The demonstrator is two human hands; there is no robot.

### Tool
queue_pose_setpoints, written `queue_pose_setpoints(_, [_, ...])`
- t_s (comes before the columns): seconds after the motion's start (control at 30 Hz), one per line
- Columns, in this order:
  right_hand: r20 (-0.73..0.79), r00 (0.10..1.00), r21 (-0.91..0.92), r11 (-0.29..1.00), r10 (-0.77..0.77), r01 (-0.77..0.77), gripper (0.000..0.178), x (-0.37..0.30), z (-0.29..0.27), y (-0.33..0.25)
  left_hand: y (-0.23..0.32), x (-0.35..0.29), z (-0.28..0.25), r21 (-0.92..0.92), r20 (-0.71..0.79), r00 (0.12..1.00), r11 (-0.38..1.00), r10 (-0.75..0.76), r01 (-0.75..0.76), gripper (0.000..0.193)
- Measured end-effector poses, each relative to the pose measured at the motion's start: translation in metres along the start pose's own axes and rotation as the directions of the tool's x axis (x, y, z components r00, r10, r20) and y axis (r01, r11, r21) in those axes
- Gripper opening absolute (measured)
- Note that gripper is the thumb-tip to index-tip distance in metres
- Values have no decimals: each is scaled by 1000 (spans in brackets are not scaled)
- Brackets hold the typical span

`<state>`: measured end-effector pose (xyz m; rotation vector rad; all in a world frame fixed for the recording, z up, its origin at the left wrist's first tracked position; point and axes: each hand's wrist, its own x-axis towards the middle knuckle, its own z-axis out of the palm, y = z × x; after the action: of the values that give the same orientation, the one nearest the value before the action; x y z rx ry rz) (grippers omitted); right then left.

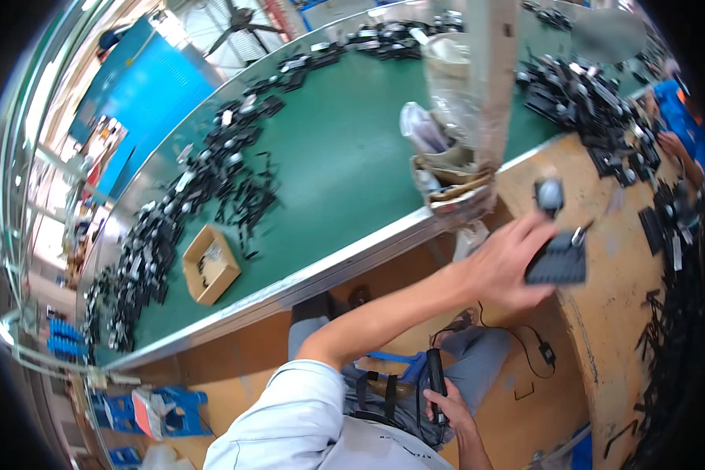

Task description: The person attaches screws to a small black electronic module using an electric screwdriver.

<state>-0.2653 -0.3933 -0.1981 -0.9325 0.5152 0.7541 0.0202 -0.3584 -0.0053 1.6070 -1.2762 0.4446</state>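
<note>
In the head view, the left hand (pixel 503 262) reaches far across to the right. Its fingers look bent around a flat black plastic piece with ridges (pixel 565 262), and it seems to be gripping it. The piece is at the near side of the tan wooden bench (pixel 612 301). A small black piece with a round grey top (pixel 550 194) is just above it, but blur hides whether the two are joined. The right hand (pixel 453 409) is closed around a long black stick-shaped tool (pixel 436 372), low over the lap.

My guess is that the step is moving the flat piece with one hand while the other minds the tool. That calls for a firm grip and a slow, level arm.

For room, the big green bench (pixel 333 149) has a wide bare middle, with black parts heaped along its far side. Its shiny pale metal edge (pixel 329 263) runs close above the left arm. A tall pale post (pixel 493 86) with bags on it stands near the left hand and could bump it. The tan bench has a bare strip beside the piece, then a heap of thin black sticks (pixel 658 333). A thin black cord with a small black box (pixel 547 352) hangs below and might catch.
</note>
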Motion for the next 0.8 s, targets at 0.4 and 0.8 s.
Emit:
queue_pose_setpoints(0.4, [97,974,-234,956,205,-178,25,31,43,-27,58,-199,-239,614,-628,639,221,-445,758,63])
queue_pose_setpoints(0.8, [18,971,-280,933,239,-225,28,54,55,-28,57,-210,-252,502,-672,519,189,-529,844,69])
